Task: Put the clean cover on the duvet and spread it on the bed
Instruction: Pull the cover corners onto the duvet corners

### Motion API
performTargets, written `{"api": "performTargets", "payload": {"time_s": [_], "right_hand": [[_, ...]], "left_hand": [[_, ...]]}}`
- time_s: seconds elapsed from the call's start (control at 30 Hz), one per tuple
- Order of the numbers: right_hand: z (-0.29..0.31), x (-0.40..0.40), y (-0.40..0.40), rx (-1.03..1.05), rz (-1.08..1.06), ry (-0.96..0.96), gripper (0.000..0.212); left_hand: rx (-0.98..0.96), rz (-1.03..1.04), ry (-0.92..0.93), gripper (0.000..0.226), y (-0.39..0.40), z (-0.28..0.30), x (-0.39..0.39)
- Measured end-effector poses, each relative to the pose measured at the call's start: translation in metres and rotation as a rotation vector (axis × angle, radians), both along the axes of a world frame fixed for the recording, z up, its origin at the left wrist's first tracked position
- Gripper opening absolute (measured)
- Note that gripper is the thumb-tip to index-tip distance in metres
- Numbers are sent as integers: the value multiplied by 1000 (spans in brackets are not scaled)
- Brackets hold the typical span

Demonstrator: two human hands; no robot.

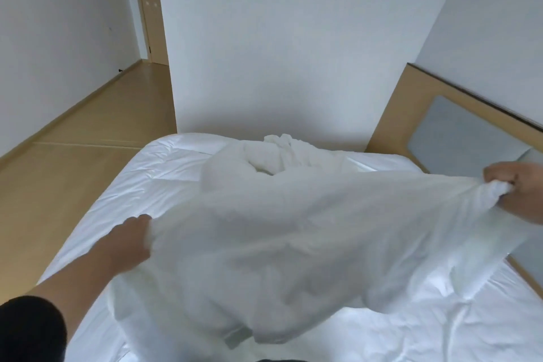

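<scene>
- White walls, a tan wood floor (88, 132) and a wooden headboard (411, 114) frame the bed (97, 209), which the person faces across its width.
- Left hand (132, 239) grips a bunched edge of the cover (288, 232), low and near the bed's left side.
- Right hand (514, 185) clenches the opposite edge, higher, by the headboard.
- Hands are held wide apart, probably to stretch the fabric taut and find its shape.
- Cover billows between them, sagging onto the mattress.
- Duvet (273, 156) seems to lie heaped beyond, near the far wall; whether it is already inside, I cannot tell.
</scene>
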State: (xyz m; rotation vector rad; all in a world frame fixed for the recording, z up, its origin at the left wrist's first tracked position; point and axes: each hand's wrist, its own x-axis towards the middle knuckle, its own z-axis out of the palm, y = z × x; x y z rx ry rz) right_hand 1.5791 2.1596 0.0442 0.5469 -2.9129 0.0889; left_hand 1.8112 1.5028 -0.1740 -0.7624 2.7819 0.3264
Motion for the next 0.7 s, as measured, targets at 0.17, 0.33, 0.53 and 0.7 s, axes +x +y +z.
{"api": "performTargets", "payload": {"time_s": [0.17, 0.33, 0.53, 0.7], "right_hand": [[-4, 47, -80, 29, 157, -178, 38], [-2, 63, -125, 50, 333, -237, 13], [-16, 61, -140, -88, 520, -324, 27], [-50, 34, -98, -409, 494, -558, 28]], "left_hand": [[153, -316, 104, 73, 104, -11, -36], [304, -646, 412, 84, 241, 41, -52], [363, -381, 601, 90, 356, 57, -75], [403, -383, 794, 22, 388, 73, -115]]}}
